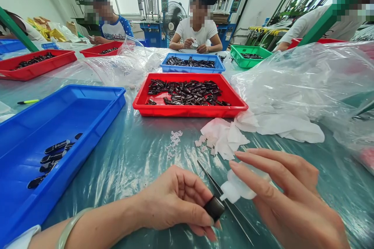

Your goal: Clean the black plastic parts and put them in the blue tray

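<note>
- A plastic-covered table (140,151) fills the frame, with a red tray (189,109) at centre.
- Lower centre, the left hand (178,202) pinches a small black part (214,208).
- Lower right, the right hand (286,198), fingers extended, holds a white squeeze bottle (236,188) tipped against the part.

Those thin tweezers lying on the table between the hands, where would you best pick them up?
Probably the far end of the tweezers, taken from above: that end lies bare on the table, while the near stretch runs under the right hand and the white cloth it holds.
</note>
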Action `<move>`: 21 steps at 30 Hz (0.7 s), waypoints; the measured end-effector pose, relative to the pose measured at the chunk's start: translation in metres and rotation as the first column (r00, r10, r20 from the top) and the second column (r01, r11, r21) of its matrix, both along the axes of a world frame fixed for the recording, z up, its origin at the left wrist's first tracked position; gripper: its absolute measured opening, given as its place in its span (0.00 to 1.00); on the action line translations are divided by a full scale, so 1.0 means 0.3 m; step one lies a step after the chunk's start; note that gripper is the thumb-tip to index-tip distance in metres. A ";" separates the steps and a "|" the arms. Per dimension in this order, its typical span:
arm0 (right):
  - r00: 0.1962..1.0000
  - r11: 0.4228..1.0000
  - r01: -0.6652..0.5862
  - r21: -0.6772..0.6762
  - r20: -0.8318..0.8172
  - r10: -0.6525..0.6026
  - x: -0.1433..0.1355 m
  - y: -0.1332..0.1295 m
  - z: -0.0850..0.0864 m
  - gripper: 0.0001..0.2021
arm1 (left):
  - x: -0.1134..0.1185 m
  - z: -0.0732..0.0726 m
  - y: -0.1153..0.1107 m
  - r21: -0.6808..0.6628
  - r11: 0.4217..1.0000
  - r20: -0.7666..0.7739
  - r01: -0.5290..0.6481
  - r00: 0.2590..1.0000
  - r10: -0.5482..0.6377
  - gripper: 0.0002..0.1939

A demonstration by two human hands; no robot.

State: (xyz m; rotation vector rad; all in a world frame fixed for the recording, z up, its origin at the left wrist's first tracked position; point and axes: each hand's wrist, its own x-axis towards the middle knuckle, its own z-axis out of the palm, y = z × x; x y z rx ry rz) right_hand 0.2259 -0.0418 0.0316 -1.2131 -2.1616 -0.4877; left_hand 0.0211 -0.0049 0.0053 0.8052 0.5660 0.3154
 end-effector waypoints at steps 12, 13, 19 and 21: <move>0.999 1.000 0.019 -0.018 0.036 -0.018 0.008 -0.018 -0.035 0.15 | -0.004 0.002 -0.001 -0.003 1.000 -0.033 0.019 0.999 -0.019 0.09; 0.999 0.999 0.024 -0.023 0.022 -0.024 0.006 -0.018 -0.036 0.15 | -0.004 0.001 -0.001 -0.002 1.000 -0.034 0.022 0.999 -0.022 0.09; 1.000 0.999 0.025 -0.039 0.011 -0.025 -0.001 -0.021 -0.030 0.15 | -0.003 -0.003 0.001 -0.019 1.000 -0.027 0.024 0.999 -0.024 0.08; 0.999 0.999 0.019 -0.036 0.031 -0.018 0.001 -0.021 -0.028 0.15 | -0.002 -0.004 0.001 -0.023 0.999 -0.022 0.026 0.999 -0.026 0.08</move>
